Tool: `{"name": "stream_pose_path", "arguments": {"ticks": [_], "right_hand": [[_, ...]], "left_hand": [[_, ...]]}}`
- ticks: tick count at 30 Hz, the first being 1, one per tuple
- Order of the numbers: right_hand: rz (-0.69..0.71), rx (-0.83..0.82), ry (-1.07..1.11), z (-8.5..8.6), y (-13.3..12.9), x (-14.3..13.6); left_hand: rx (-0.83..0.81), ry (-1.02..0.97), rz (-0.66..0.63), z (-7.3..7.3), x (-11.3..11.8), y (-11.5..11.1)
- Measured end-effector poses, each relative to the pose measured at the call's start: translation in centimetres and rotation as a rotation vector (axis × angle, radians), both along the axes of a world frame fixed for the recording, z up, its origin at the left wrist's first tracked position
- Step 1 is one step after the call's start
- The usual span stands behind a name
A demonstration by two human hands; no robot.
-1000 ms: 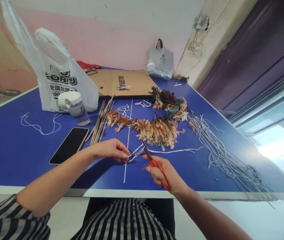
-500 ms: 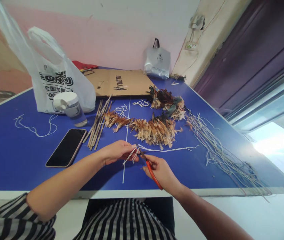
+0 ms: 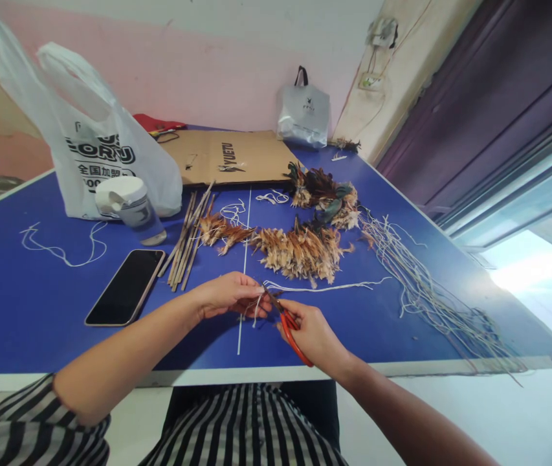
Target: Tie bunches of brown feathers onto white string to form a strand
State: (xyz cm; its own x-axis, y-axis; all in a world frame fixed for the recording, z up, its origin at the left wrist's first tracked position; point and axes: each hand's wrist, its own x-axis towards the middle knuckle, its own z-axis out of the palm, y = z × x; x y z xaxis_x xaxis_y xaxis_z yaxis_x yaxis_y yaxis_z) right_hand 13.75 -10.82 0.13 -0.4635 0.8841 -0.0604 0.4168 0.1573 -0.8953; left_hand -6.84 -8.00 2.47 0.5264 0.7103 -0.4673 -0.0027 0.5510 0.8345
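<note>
My left hand [image 3: 234, 294] pinches white strings [image 3: 257, 309] near the front middle of the blue table. Their short ends hang below my fingers, while longer strands trail right across the tabletop. Red-handled scissors [image 3: 295, 338] are in my right hand [image 3: 315, 333], with their blades at the strings beside my left fingertips. Just beyond my hands lies a row of tan and brown feathers [image 3: 299, 252]. Darker feathers [image 3: 321, 188] sit behind that row, and a smaller brown bunch [image 3: 224, 233] is to its left.
Thin sticks [image 3: 189, 243], a phone [image 3: 126, 288], a lidded cup [image 3: 142, 217] and a white plastic bag [image 3: 96, 149] stand or lie left. Cardboard [image 3: 237, 158] and a silver bag [image 3: 303, 116] are behind. Long loose strings [image 3: 421, 285] spread right, reaching the front edge.
The scissors' handles have spread wider, and the blades have shifted slightly left at the strings. The short string ends below my left fingers hang differently. The camera view has shifted slightly.
</note>
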Motion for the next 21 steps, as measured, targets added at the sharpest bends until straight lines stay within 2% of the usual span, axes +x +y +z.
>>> {"name": "stream_pose_path", "arguments": {"ticks": [4,7,12,16,18,21], "right_hand": [[0.005,0.047,-0.003,0.3,0.0,0.0],[-0.002,0.027,0.037,0.5,-0.1,-0.1],[0.040,-0.247,0.144,1.0,-0.1,0.1],[0.131,-0.407,0.279,1.9,-0.1,0.6],[0.156,-0.462,0.308,2.2,-0.2,0.9],[0.173,-0.472,0.320,2.4,-0.3,1.2]], "left_hand": [[0.016,0.018,-0.003,-0.1,0.0,0.0],[0.095,0.048,0.013,-0.3,0.1,-0.1],[0.286,0.136,-0.029,0.1,0.0,-0.3],[0.341,0.125,-0.128,0.6,0.1,-0.4],[0.346,0.101,-0.149,0.8,0.2,-0.5],[0.348,0.087,-0.116,1.0,0.5,-0.6]]}}
